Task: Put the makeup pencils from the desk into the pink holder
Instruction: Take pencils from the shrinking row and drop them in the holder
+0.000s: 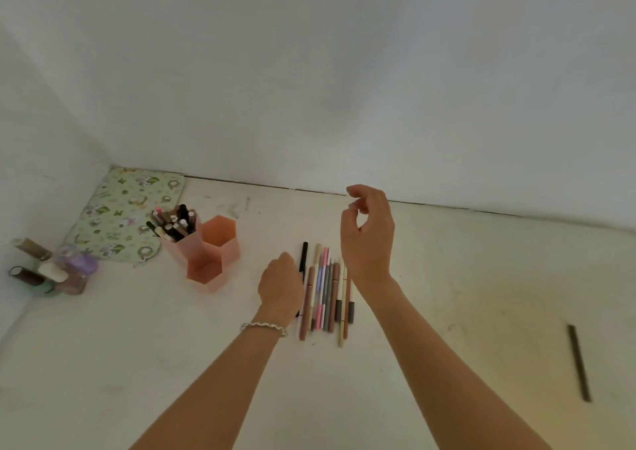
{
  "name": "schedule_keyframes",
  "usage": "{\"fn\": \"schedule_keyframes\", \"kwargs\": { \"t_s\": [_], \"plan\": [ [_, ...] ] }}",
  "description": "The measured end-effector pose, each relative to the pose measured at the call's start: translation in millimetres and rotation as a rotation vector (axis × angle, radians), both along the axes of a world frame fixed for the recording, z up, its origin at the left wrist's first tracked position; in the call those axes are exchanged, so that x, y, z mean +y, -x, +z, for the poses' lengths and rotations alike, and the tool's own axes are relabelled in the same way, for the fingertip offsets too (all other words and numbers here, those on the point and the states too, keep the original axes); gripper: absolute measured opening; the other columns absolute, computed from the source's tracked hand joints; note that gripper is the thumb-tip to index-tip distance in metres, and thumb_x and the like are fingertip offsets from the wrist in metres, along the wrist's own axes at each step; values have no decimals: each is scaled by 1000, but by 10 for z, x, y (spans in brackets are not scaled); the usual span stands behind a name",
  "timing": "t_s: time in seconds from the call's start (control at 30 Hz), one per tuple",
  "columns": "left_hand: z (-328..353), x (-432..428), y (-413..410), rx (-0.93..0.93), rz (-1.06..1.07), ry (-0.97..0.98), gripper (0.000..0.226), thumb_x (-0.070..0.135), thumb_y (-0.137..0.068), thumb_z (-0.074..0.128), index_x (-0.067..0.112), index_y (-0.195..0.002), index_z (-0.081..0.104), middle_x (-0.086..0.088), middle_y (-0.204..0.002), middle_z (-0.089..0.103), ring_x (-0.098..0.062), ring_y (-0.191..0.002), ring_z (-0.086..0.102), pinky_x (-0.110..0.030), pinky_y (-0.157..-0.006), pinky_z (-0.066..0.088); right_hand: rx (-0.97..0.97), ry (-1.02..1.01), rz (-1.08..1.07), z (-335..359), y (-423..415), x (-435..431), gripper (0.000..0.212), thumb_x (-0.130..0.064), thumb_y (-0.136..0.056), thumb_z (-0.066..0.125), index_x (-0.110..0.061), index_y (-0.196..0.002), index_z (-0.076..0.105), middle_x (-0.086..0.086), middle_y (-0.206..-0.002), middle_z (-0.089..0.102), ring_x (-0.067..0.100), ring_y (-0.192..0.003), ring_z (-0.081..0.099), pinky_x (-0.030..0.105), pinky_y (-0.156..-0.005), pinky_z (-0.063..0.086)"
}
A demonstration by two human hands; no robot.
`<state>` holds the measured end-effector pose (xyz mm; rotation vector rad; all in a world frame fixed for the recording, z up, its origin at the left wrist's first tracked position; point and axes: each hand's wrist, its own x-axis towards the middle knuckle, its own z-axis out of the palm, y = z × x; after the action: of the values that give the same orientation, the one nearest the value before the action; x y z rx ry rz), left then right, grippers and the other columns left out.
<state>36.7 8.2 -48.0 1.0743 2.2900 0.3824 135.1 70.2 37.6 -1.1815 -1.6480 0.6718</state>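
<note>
A row of several makeup pencils (325, 291) lies side by side on the white desk, mid-frame. My left hand (280, 282) sits at the row's left edge, its curled fingers round the black pencil (304, 255), whose middle it hides. Above the row's right side my right hand (366, 236) hovers with loosely curled fingers and holds nothing. To the left stands the pink holder (220, 246), made of three hexagonal cups. Its tall back-left cup is full of pencils (172, 224); the other two look empty.
A floral cloth (124, 215) lies in the back-left corner against the wall. Small bottles and jars (51, 272) cluster at the far left. A single dark pencil (579, 363) lies apart at the right. White walls close the desk at the back and left.
</note>
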Motion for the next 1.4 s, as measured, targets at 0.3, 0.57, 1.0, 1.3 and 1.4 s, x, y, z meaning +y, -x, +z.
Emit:
{"fn": "schedule_keyframes", "kwargs": {
  "t_s": [0.3,0.57,1.0,1.3,1.4],
  "plan": [
    [97,86,47,-91,106,-121,28,19,-91,64,8,-116,60,-9,-111,67,-23,-92,63,-30,-76,48,-156,454,-163,-513,-580,103,26,-4,-93,49,-15,-115,58,-5,-90,62,4,-69,58,19,-61,47],
    [1006,-90,343,-96,235,-779,82,10,-84,68,31,-150,25,13,-82,63,0,-73,66,1,-67,43,-611,643,17,-921,-502,-63,35,-3,-96,45,-9,-130,45,13,-117,58,27,-99,61,34,-82,53],
    [1168,72,1343,225,120,-583,53,5,-90,56,27,-131,31,-8,-90,63,-27,-70,66,-45,-61,58,-262,404,-14,-388,-214,236,52,-5,-86,57,-15,-135,43,8,-116,49,10,-71,52,16,-56,38],
    [1096,67,1553,558,-101,-140,34,36,-96,54,17,-123,60,-8,-107,68,-29,-106,61,-41,-91,49,152,247,151,109,550,136,47,-2,-86,60,-26,-124,46,-3,-86,60,5,-68,61,14,-59,51],
    [1354,-67,1594,522,69,-476,37,29,-96,52,16,-130,56,-10,-114,67,-32,-112,56,-45,-93,44,186,160,238,80,874,34,46,-1,-87,58,-27,-122,45,-2,-91,61,4,-78,62,15,-66,54]
  ]
}}
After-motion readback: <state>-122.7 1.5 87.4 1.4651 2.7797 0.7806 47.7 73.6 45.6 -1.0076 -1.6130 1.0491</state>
